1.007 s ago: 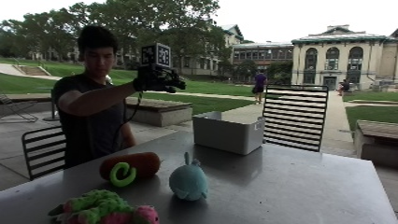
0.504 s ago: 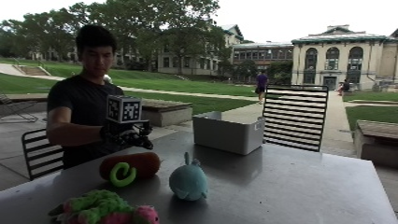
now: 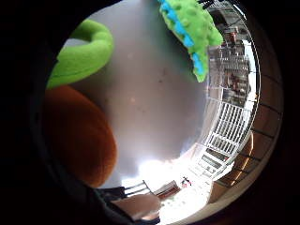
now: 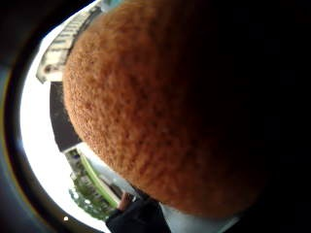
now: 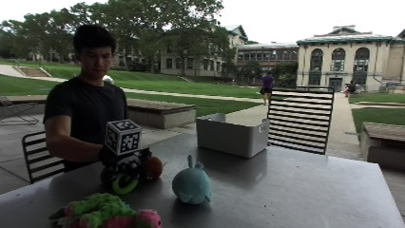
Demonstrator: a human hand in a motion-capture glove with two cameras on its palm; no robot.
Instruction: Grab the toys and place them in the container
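Gripping orange toy [image 5: 150, 167]: right hand [image 5: 126, 164] | 3 toys | 1 container [image 5: 231, 134]

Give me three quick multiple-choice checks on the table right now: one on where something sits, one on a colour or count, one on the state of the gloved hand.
1. Where does the grey container stand?
A. On the table's far side, behind the teal toy
B. At the near edge beside the green and pink toy
C. On the chair

2. What colour is the round toy with an upright tuft, alone mid-table?
A. Orange
B. Teal
C. Pink

3. What is the gloved right hand doing?
A. Hanging over the container
B. Resting flat on bare table
C. Down on the orange toy

Answers:
1 A: the outside view shows it beyond the teal toy.
2 B: its body is teal.
3 C: the hand sits on the orange toy, which fills the thumb side palm view.
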